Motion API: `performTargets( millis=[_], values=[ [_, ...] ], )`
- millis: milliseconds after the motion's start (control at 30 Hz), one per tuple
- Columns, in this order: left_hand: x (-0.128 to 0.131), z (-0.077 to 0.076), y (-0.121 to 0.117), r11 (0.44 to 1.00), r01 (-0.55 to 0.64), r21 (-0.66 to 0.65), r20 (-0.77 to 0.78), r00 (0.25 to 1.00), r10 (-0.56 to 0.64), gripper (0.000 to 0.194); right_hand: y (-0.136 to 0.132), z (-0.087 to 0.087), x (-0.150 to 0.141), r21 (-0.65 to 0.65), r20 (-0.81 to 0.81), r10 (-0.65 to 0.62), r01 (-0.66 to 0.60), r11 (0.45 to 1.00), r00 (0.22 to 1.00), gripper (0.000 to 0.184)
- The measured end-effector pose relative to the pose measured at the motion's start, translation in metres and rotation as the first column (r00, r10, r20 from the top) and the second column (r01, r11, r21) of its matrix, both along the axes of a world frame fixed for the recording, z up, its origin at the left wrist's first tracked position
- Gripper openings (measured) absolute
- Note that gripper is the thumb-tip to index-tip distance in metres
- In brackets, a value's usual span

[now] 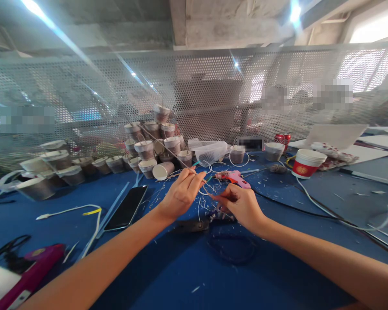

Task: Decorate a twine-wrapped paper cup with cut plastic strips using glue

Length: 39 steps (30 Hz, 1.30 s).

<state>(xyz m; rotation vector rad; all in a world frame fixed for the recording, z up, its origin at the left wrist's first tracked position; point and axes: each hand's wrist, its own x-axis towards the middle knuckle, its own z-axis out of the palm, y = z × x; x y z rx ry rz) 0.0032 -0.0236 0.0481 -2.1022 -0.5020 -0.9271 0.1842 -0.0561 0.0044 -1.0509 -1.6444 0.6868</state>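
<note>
Left grip [183, 193] pinches thin stem [168, 150]; right grip [244, 206] narrow on fine strand [212, 196], both above blue desk [142, 275]. Pink glue gun [235, 178] just beyond: if hot, I judge drifting knuckles could burn.

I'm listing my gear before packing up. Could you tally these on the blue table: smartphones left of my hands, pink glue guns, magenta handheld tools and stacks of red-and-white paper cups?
Smartphone left of the hands: 1
Pink glue gun: 1
Magenta handheld tool: 1
Stack of red-and-white paper cups: 1
Total: 4
</note>
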Motion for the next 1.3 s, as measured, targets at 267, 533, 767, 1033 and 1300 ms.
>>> performTargets(
  millis=[267,533,767,1033,1300],
  values=[
    [0.0014,-0.0009,-0.0028,0.997,-0.042,-0.058,-0.001,0.999,0.042,0.022,0.0054,-0.0027,0.0045,0.086,0.122,-0.098,0.088,0.992,0.988,0.022],
    [0.0041,-0.0031,-0.0026,0.991,0.030,-0.133,0.103,0.995,-0.016,0.020,-0.0008,-0.0016,0.0004,0.097,0.118,0.030,-0.042,0.994,0.993,0.017],
    [0.0030,-0.0019,-0.0030,0.989,0.054,-0.135,0.127,0.991,-0.036,0.019,-0.0034,0.0045,0.0014,0.024,0.039,0.141,-0.142,0.990,0.989,0.020],
    [0.0010,-0.0016,-0.0022,0.992,0.067,-0.109,0.107,0.993,-0.055,0.022,-0.0032,0.0020,-0.0028,-0.115,-0.198,0.293,-0.319,0.941,0.936,0.027],
    [0.0012,-0.0040,-0.0013,0.980,0.107,-0.166,0.173,0.982,-0.078,0.022,-0.0045,0.0016,-0.0038,-0.194,-0.298,0.376,-0.441,0.876,0.877,0.031]
  ],
)
